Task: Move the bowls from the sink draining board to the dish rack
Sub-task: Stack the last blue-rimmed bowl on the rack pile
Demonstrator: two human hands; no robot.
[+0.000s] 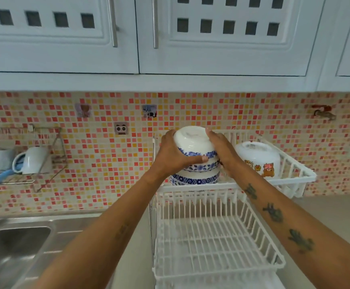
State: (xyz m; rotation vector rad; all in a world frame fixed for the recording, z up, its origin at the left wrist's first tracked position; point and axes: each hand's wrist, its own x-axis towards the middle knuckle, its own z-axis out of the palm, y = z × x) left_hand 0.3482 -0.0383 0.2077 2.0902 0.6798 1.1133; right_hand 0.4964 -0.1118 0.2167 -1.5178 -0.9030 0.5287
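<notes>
**Q:** where are the bowls?

**A:** stack of bowls upside down on the rack's top shelf. My left hand and right hand clasp it (another bowl sits just right).

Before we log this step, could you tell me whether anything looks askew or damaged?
Nothing stands out. Both hands, left and right, grip the upside-down stack of blue-patterned bowls at the dish rack's upper tier, beside a cartoon-print bowl.

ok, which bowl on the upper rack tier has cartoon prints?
The lone upturned white bowl right of the hands, with cartoon animals near its rim. The stacked bowls being held carry blue floral bands.
</notes>
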